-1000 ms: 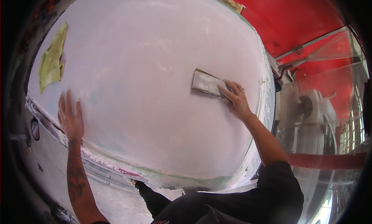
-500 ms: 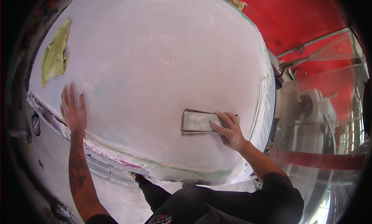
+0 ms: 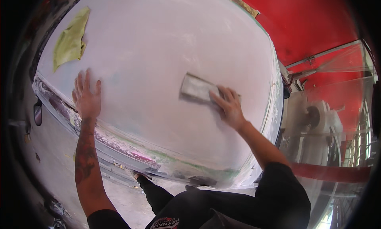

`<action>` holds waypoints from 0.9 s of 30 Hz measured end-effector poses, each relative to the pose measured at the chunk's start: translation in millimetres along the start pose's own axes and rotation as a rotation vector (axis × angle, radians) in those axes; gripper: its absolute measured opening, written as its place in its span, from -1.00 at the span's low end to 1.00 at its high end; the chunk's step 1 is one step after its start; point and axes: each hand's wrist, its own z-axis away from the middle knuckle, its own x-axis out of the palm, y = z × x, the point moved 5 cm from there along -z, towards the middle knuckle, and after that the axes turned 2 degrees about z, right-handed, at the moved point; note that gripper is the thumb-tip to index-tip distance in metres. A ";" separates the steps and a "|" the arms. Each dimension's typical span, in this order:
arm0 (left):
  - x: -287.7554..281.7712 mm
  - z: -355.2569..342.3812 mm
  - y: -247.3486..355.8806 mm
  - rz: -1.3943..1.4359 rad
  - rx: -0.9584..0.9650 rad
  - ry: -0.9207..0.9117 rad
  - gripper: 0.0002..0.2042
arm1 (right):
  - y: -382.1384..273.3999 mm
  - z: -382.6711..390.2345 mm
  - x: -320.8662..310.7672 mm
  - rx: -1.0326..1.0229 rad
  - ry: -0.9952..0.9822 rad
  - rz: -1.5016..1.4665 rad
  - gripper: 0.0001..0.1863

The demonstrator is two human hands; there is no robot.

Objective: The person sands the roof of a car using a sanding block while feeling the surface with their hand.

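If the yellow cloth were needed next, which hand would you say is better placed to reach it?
The left hand, I'd judge: it is empty and nearer the yellow cloth, while the right hand grips the grey block farther away.

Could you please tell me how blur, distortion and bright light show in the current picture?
Head view: the sanding block and right hand look slightly soft; head view: the pale panel has bowed edges; head view: a bright patch glares at lower right.

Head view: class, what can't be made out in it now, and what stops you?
All in the head view:
Block: underside hidden, facing the panel; part covered by the right hand.
Left hand: palm hidden, turned toward the panel.
Panel: far side cut off by the picture's top edge.
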 end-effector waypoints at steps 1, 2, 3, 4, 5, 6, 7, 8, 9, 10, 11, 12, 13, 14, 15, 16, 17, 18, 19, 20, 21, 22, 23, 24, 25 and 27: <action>-2.8 -0.7 2.2 -0.007 0.000 0.000 -0.44 | -23.7 31.6 -8.0 -0.020 -0.068 -0.042 -0.22; -2.7 0.1 3.9 0.007 0.004 0.012 -0.44 | -22.1 29.1 -12.7 -0.028 -0.070 -0.043 -0.22; -5.2 -1.2 3.4 0.001 -0.005 0.012 -0.44 | -23.0 25.6 -15.2 -0.088 -0.078 -0.047 -0.24; -7.5 -1.3 6.0 0.025 0.000 0.012 -0.44 | -26.4 25.7 -17.9 -0.139 -0.090 -0.044 -0.25; -7.2 -3.1 10.1 0.051 0.007 0.018 -0.44 | -11.0 -1.3 -13.2 -0.113 -0.054 0.020 -0.28; -5.9 -3.8 11.5 0.046 0.001 0.018 -0.44 | 9.2 -38.1 -6.6 -0.050 -0.009 -0.009 -0.34; -4.8 -3.6 12.6 0.051 -0.007 0.018 -0.44 | 26.8 -77.1 -3.3 -0.002 0.052 0.008 -0.40; -3.3 -4.4 14.6 0.060 -0.012 0.021 -0.44 | 43.2 -107.7 1.6 0.065 0.079 0.061 -0.44; -3.6 -4.8 14.5 0.051 -0.020 0.030 -0.44 | 54.1 -131.4 8.5 0.078 0.080 0.053 -0.45; -2.3 -2.7 12.7 0.041 -0.036 0.000 -0.44 | 55.5 -145.6 11.4 0.092 0.077 0.045 -0.46; -1.7 -1.7 11.2 0.034 -0.050 -0.029 -0.45 | 55.2 -150.7 11.0 0.082 0.079 0.041 -0.46; -3.4 -1.8 9.6 0.032 -0.058 -0.024 -0.45 | 56.6 -154.3 9.6 0.083 0.053 0.051 -0.49; -5.7 -1.1 7.3 0.045 -0.060 -0.020 -0.44 | 52.4 -159.3 6.3 0.080 0.025 0.059 -0.52; -7.7 -0.4 5.7 0.059 -0.062 -0.016 -0.43 | 47.3 -162.8 1.8 0.067 0.025 0.057 -0.52; -9.0 0.7 4.8 0.054 -0.073 -0.013 -0.43 | 46.1 -164.9 -0.4 0.134 -0.030 0.044 -0.56; -8.4 0.1 7.2 0.061 -0.076 -0.020 -0.43 | 47.0 -165.9 -3.3 0.205 -0.081 0.037 -0.59; -8.3 -0.6 9.0 0.067 -0.078 -0.029 -0.43 | 48.0 -167.6 -4.5 0.199 -0.079 0.040 -0.59; -9.4 -1.1 10.5 0.068 -0.084 -0.025 -0.43 | 51.3 -169.1 -4.4 0.207 -0.070 0.030 -0.61; -10.6 -1.4 12.3 0.073 -0.077 -0.029 -0.44 | 53.3 -169.8 -4.8 0.218 -0.064 0.019 -0.63; -11.0 -1.6 12.7 0.078 -0.069 -0.034 -0.44 | 55.1 -170.4 -4.8 0.216 -0.064 0.019 -0.63; -10.4 -1.9 11.6 0.078 -0.071 -0.034 -0.44 | 55.8 -171.1 -5.5 0.184 -0.048 0.038 -0.61; -9.6 -1.8 10.7 0.077 -0.067 -0.021 -0.45 | 52.0 -171.9 -6.9 0.152 -0.033 0.058 -0.59; -9.2 -1.4 10.1 0.077 -0.062 -0.009 -0.45 | 49.4 -170.7 -6.8 0.151 -0.035 0.058 -0.59; -8.5 -0.7 9.3 0.077 -0.064 -0.011 -0.45 | 46.5 -168.1 -7.1 0.150 -0.031 0.034 -0.58; -8.3 -1.2 9.9 0.072 -0.065 -0.014 -0.44 | 44.5 -166.8 -9.1 0.148 -0.024 0.013 -0.56; -8.6 -1.9 12.0 0.070 -0.067 -0.017 -0.44 | 49.4 -163.8 -8.9 0.134 -0.018 0.012 -0.56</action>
